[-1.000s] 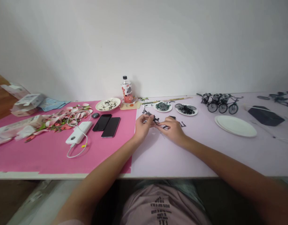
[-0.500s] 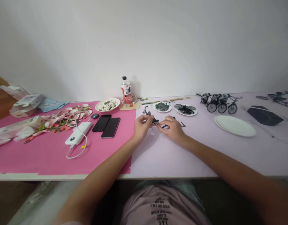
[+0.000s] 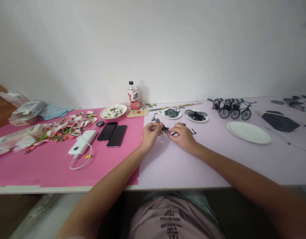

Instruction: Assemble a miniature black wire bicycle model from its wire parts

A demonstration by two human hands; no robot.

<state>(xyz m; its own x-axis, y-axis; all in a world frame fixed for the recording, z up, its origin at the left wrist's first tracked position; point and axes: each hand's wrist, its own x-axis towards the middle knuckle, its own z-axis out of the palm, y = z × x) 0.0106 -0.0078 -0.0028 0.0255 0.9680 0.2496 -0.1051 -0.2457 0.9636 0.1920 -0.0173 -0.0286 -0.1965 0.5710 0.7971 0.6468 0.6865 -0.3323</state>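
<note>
My left hand (image 3: 151,135) pinches a small black model bicycle frame (image 3: 164,128) between thumb and fingers, above the pale table. My right hand (image 3: 184,138) is closed at the frame's right end, fingertips pressed together on a small black part that the fingers mostly hide. Just right of that hand lies a thin black angled piece (image 3: 193,131). Behind the hands stand a small plate of dark green parts (image 3: 172,113) and a second plate with black parts and wheels (image 3: 197,115).
Assembled model bicycles (image 3: 232,109) stand at the back right, near stacked white plates (image 3: 250,132) and a dark box (image 3: 279,121). On the pink left side lie two phones (image 3: 116,135), a white power bank (image 3: 82,142) and pink petals (image 3: 68,127). A drink bottle (image 3: 133,96) stands against the wall.
The view has shifted very slightly. Both hands stay at the black frame, with only a tiny movement of the right fingers.
</note>
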